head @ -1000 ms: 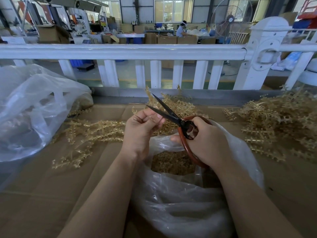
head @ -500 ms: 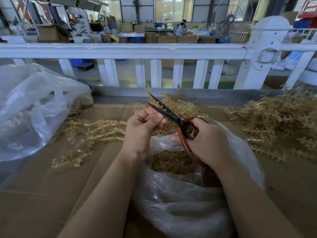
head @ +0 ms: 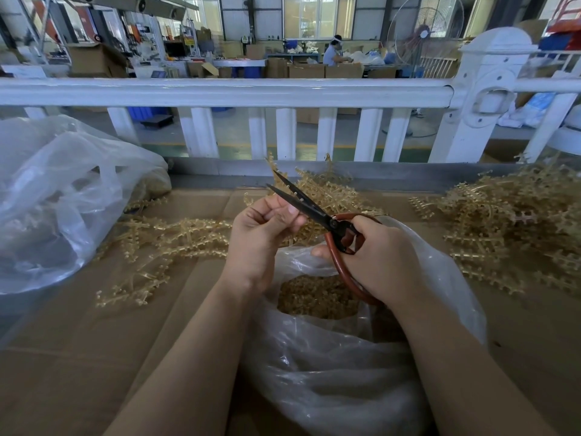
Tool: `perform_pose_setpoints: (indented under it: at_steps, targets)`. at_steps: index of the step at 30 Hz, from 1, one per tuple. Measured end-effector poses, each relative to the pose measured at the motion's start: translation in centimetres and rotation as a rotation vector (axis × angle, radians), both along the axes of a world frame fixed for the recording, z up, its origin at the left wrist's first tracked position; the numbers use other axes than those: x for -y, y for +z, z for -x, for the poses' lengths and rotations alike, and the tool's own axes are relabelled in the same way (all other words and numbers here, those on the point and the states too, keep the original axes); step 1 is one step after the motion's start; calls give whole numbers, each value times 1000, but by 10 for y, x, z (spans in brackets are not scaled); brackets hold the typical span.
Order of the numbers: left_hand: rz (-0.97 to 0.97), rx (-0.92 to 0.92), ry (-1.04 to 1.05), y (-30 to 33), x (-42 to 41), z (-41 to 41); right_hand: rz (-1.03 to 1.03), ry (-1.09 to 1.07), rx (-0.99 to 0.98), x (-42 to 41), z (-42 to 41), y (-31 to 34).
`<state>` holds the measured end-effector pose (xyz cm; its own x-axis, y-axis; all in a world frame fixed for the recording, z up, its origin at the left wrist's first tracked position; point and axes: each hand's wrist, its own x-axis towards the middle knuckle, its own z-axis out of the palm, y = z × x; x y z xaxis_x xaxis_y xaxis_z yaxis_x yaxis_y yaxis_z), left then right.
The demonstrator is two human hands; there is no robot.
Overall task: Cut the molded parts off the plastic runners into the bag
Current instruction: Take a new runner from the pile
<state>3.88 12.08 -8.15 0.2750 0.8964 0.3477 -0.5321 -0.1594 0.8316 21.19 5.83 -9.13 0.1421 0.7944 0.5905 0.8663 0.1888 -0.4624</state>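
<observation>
Head view: bag [head: 314,366] part-filled with cut parts [head: 314,297]; left hand [head: 261,231] pinches runner, right hand [head: 380,259] grips scissors [head: 301,199], blades apart — uncut runner piles [head: 509,228] remain on counter [head: 78,357].

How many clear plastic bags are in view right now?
2. One bag sits open under the hands, holding cut parts; the other bag lies at the far left on the cardboard. Others may be hidden outside the frame.
</observation>
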Motion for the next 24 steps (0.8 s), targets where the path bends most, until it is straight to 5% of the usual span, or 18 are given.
perform_pose_setpoints:
  at_steps: [24]
  targets:
    - [-47, -17, 43, 2, 3, -2, -85, 4, 17, 3, 1, 4]
